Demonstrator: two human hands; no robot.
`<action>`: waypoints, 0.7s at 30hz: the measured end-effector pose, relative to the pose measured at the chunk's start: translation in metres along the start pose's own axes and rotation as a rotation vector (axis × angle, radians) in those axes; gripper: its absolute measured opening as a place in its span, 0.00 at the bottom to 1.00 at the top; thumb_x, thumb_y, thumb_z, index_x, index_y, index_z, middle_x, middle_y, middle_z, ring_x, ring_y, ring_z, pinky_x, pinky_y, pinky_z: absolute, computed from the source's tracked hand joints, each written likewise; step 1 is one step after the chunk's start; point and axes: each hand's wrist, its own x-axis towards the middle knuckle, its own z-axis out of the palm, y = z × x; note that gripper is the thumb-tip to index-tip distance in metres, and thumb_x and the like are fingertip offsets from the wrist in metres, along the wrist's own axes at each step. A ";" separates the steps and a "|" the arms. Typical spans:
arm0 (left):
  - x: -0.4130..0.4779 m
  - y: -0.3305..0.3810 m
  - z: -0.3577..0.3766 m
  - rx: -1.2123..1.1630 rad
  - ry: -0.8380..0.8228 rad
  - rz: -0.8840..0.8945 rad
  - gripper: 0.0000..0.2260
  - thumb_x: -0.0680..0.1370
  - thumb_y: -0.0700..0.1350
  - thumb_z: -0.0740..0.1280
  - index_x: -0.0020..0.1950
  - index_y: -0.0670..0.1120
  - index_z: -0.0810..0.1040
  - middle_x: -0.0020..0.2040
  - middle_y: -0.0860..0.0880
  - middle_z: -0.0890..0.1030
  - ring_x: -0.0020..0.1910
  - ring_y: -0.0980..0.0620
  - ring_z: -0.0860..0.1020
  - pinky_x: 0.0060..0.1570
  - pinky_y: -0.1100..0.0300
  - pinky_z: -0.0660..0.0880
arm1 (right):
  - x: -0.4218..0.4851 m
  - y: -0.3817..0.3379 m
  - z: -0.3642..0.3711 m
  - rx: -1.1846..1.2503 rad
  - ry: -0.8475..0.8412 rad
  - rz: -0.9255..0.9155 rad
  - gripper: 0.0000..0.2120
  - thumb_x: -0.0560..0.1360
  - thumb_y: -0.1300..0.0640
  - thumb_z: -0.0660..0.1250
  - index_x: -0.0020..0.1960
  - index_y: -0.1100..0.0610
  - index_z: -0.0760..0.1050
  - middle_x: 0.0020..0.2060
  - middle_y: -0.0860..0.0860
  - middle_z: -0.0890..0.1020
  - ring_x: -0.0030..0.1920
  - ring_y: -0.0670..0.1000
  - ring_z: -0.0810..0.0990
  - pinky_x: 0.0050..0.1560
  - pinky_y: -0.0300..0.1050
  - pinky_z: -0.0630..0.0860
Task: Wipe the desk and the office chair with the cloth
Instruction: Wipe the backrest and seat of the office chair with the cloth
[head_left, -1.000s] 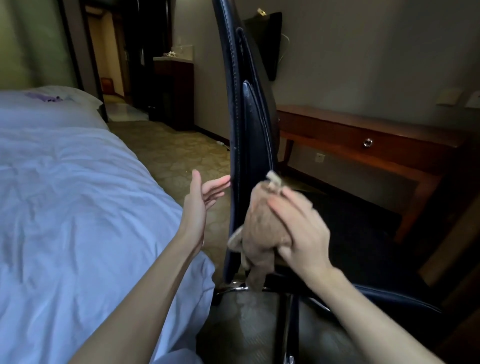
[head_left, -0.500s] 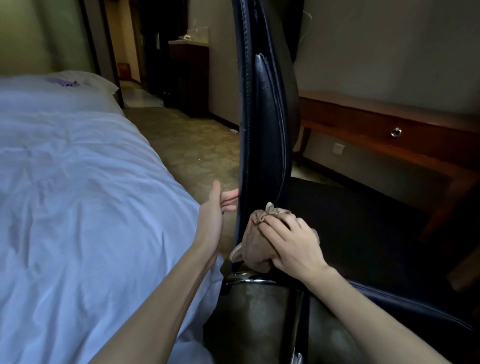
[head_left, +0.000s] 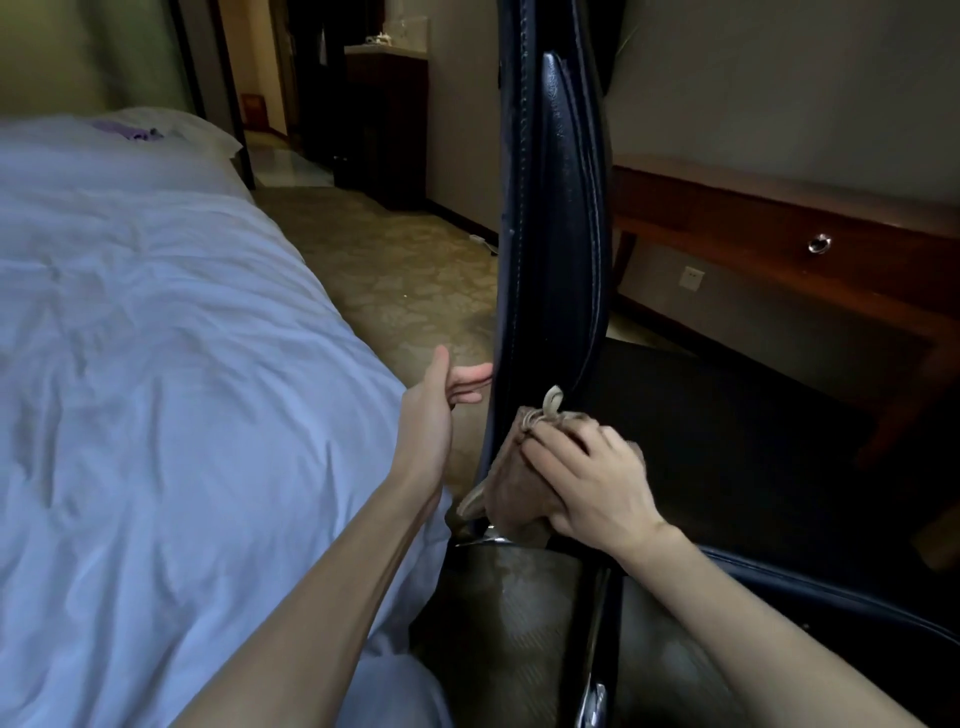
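Note:
The black office chair (head_left: 556, 218) stands side-on in front of me, its backrest rising out of the top of the view and its dark seat stretching right. My right hand (head_left: 587, 480) presses a bunched brown cloth (head_left: 511, 483) against the bottom of the backrest, just above the chrome frame. My left hand (head_left: 441, 395) is open, fingers spread and touching the rear face of the backrest at about the same height. The brown wooden desk (head_left: 769, 223) with a round drawer pull runs along the right wall behind the chair.
A bed with a white duvet (head_left: 156, 389) fills the left side, close to my left arm. Patterned carpet (head_left: 395, 280) lies between bed and chair. A dark cabinet (head_left: 387, 114) and a doorway are at the far end. A wall socket (head_left: 692, 279) sits under the desk.
My right hand has slid the cloth down the backrest from mid-height to its base. My left hand dropped with it and stays against the back. The view has tilted down.

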 end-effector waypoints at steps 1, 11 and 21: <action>0.000 0.000 -0.001 -0.001 0.005 -0.002 0.26 0.88 0.57 0.51 0.54 0.48 0.87 0.53 0.53 0.88 0.49 0.54 0.81 0.62 0.59 0.74 | 0.000 -0.005 0.003 0.018 -0.026 0.004 0.27 0.62 0.50 0.72 0.60 0.56 0.84 0.60 0.53 0.84 0.57 0.57 0.75 0.47 0.50 0.79; -0.003 -0.004 0.005 -0.035 0.039 -0.006 0.22 0.85 0.58 0.55 0.50 0.53 0.88 0.53 0.55 0.88 0.41 0.60 0.79 0.68 0.50 0.74 | 0.005 -0.012 -0.014 0.319 -0.177 0.220 0.39 0.59 0.51 0.72 0.70 0.55 0.73 0.56 0.53 0.81 0.54 0.57 0.80 0.56 0.42 0.70; -0.002 0.000 0.004 -0.012 -0.009 0.023 0.26 0.88 0.53 0.51 0.48 0.49 0.88 0.49 0.52 0.89 0.48 0.58 0.82 0.53 0.64 0.74 | 0.024 0.021 -0.079 0.274 0.432 0.278 0.28 0.64 0.60 0.67 0.65 0.57 0.78 0.57 0.56 0.82 0.55 0.60 0.81 0.54 0.56 0.78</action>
